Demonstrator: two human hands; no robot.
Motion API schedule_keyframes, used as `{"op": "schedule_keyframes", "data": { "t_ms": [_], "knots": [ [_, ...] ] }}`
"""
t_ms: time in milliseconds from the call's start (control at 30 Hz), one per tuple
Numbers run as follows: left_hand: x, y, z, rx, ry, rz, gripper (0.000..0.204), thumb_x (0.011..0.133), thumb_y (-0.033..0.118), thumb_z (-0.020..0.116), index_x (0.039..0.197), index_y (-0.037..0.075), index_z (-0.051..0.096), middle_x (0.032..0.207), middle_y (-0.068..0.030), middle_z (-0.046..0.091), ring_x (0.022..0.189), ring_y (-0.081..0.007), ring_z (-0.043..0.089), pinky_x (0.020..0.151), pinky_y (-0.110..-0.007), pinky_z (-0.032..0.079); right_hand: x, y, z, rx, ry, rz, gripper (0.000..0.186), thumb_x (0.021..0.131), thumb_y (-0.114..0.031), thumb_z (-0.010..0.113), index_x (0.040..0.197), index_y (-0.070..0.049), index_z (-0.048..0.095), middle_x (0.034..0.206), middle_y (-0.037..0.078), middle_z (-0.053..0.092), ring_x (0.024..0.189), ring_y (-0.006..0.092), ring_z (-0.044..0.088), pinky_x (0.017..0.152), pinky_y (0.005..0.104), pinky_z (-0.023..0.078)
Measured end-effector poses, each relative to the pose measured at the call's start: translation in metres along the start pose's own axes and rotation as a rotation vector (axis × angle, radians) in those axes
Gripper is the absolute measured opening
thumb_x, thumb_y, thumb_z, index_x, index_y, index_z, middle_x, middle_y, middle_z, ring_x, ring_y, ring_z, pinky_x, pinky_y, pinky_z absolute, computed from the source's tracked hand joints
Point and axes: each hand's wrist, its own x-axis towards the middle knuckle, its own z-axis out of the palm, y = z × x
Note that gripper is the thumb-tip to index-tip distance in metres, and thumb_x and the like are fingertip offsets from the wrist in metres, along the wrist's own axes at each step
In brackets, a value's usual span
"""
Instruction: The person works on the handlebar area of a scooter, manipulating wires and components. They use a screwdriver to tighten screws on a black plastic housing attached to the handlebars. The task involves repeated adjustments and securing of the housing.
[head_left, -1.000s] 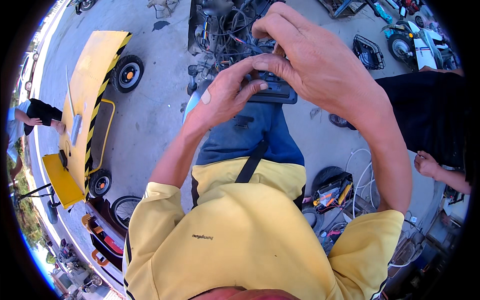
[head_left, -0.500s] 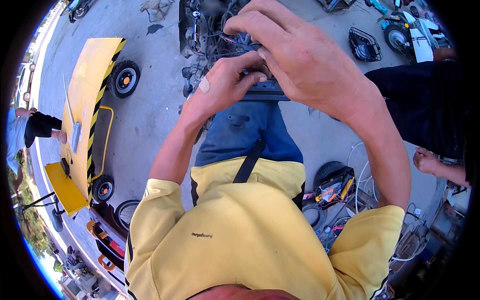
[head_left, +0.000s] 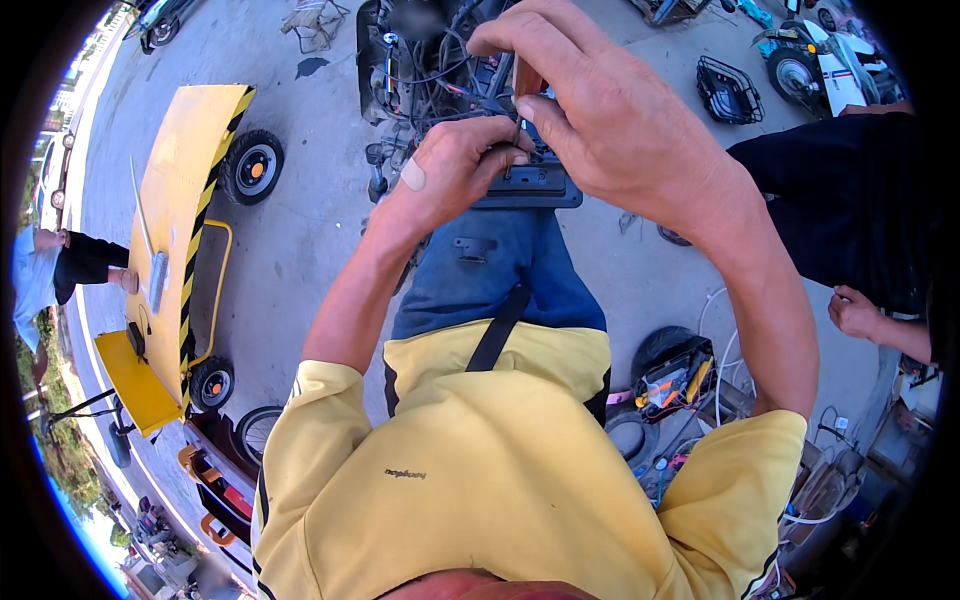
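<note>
My right hand (head_left: 625, 115) is curled around a screwdriver (head_left: 524, 76) with an orange-brown handle. Its thin shaft points down toward my left hand (head_left: 455, 165), whose thumb and forefinger pinch together at the shaft's lower end. What lies in that pinch is too small and hidden to name. Just below the fingertips is a dark plastic panel (head_left: 545, 183) on the near end of a vehicle frame crowded with wiring (head_left: 440, 75). A small dark bracket (head_left: 474, 248) rests on my blue trousers.
A yellow cart (head_left: 170, 200) with black-striped edging stands at the left. Another person in dark clothes (head_left: 815, 200) is close by on my right. A black wire basket (head_left: 728, 88) sits on the ground, and a tray of tools (head_left: 675, 380) lies at lower right.
My right hand has shifted slightly right, and the screwdriver handle now shows between its fingers. More of the dark panel has come into sight below my hands.
</note>
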Motion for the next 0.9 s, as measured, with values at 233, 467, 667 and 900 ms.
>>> {"op": "schedule_keyframes", "data": {
  "t_ms": [233, 467, 667, 900],
  "knots": [
    [0.001, -0.005, 0.01, 0.051, 0.085, -0.074, 0.024, 0.086, 0.011, 0.084, 0.104, 0.001, 0.072, 0.087, -0.0146, 0.073, 0.077, -0.0331, 0.07, 0.069, -0.042, 0.055, -0.004, -0.01, -0.004, -0.092, -0.071, 0.168, 0.041, 0.091, 0.002, 0.063, 0.13, 0.006, 0.05, 0.114, 0.022, 0.05, 0.102, 0.0435, 0.06, 0.086, 0.047, 0.052],
    [-0.002, -0.014, 0.011, 0.059, 0.069, 0.117, 0.024, 0.086, 0.014, 0.085, 0.103, 0.002, 0.072, 0.087, -0.0124, 0.071, 0.079, -0.0315, 0.069, 0.073, -0.041, 0.056, -0.008, -0.012, -0.009, -0.032, -0.047, 0.107, 0.039, 0.094, 0.002, 0.063, 0.13, 0.006, 0.049, 0.111, 0.022, 0.053, 0.095, 0.0379, 0.063, 0.085, 0.0448, 0.052],
    [-0.004, -0.01, 0.01, 0.173, 0.022, -0.019, 0.024, 0.085, 0.01, 0.085, 0.105, 0.003, 0.073, 0.106, -0.0099, 0.072, 0.097, -0.0308, 0.069, 0.082, -0.04, 0.057, -0.018, -0.004, 0.01, -0.117, 0.104, 0.209, 0.031, 0.097, -0.006, 0.068, 0.127, -0.004, 0.057, 0.116, 0.018, 0.068, 0.1, 0.0423, 0.069, 0.084, 0.0474, 0.058],
    [-0.028, -0.045, 0.025, 0.263, -0.009, 0.077, 0.033, 0.075, 0.005, 0.086, 0.106, 0.006, 0.073, 0.127, -0.0118, 0.067, 0.122, -0.0348, 0.061, 0.104, -0.045, 0.05, -0.031, -0.004, -0.019, 0.111, 0.107, 0.537, 0.03, 0.098, 0.002, 0.06, 0.127, 0.001, 0.052, 0.098, 0.017, 0.06, 0.086, 0.0279, 0.065, 0.077, 0.038, 0.052]
  ]
}}
